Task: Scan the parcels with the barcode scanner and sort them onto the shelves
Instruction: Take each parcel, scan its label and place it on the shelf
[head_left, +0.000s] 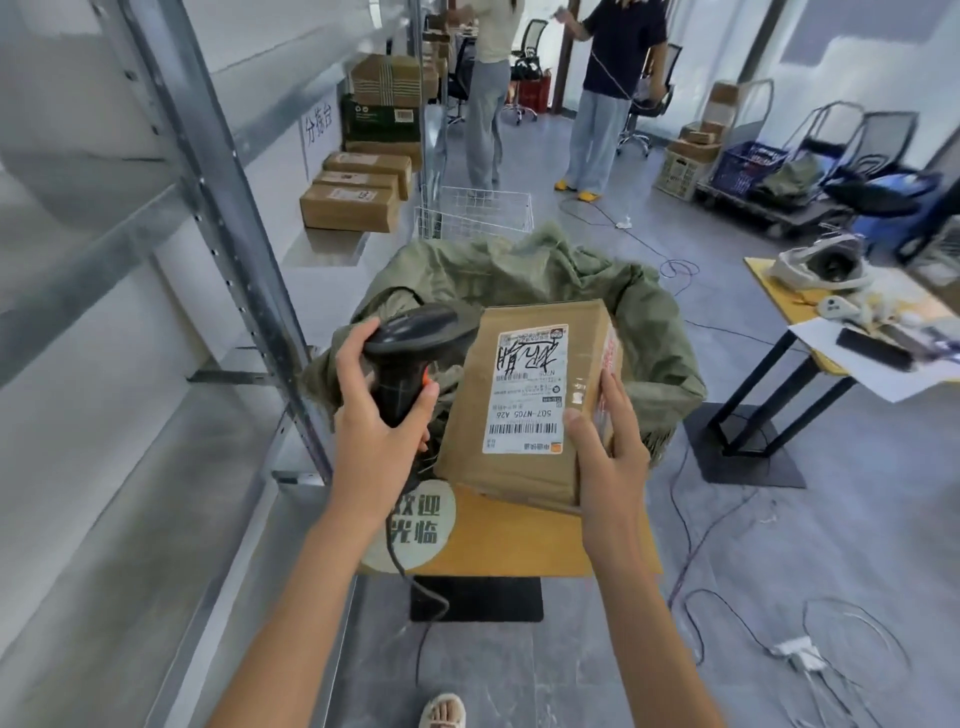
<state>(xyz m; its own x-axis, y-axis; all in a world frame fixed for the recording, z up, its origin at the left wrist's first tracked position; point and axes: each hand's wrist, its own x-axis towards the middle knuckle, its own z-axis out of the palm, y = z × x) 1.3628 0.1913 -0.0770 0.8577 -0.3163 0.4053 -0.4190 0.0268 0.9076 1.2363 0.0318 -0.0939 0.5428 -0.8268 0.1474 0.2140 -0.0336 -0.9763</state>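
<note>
The left hand (379, 415) grips the handle of the barcode scanner (410, 348), fingers curled round it; the scanner head points toward the parcel (524, 410), just to the parcel's left. The right hand (605, 441) holds the parcel at its near right corner, thumb on the top face beside the shipping label (524, 389), fingers wrapped down the side; the label faces up, barcode at its near end. The parcel sits tilted above the green sack (597, 280), which spreads behind and around it; the yellow table (519, 540) lies directly below the parcel. The metal shelving (208, 171) stands left of the parcel; three cardboard boxes (353, 192) rest on a shelf beyond it.
</note>
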